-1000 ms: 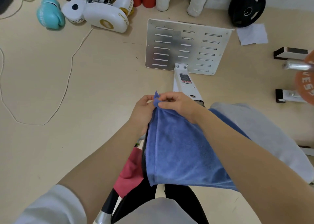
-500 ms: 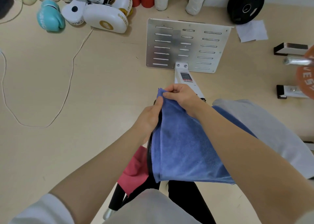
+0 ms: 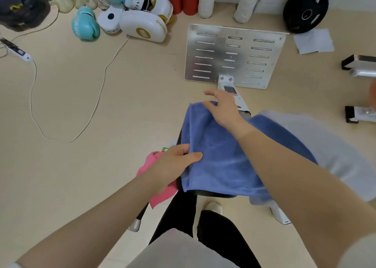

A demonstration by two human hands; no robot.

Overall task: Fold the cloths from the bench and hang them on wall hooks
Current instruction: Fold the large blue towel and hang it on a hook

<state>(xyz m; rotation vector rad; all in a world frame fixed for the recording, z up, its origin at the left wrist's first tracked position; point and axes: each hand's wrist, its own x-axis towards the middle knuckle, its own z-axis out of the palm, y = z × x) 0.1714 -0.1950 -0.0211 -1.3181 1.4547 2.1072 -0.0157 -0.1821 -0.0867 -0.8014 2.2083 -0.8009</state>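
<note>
While the blue cloth (image 3: 219,151) lies doubled over on the table (image 3: 211,194), both hands work it flat; my read is that this is the smoothing step between folds, with no hanging started yet.

Left hand (image 3: 175,164) sits at the cloth's left edge, roughly midway along it: thumb on top, other fingers underneath where I can't see them. Looks like a pinch to anchor that edge so the layers don't slide.

Right hand (image 3: 221,109) is at the far corner, fingers spread and relaxed, palm down on or just above the fabric, grasping nothing. Probably pressing the corners into line.

A stitched hem runs parallel to the left edge, so the layers look roughly aligned there.

Pink cloth (image 3: 160,186) hangs off the table's left side, partly under the left forearm; not folded yet by the look of it. Grey cloth (image 3: 335,149) is draped to the right, beside the blue one and partly under it.

Farther out on the floor: slotted metal plate (image 3: 234,54) ahead, boxing gloves (image 3: 114,21) and a white cable (image 3: 97,97) to the left, black weight plate (image 3: 305,7) by the wall. No wall hooks in view.
</note>
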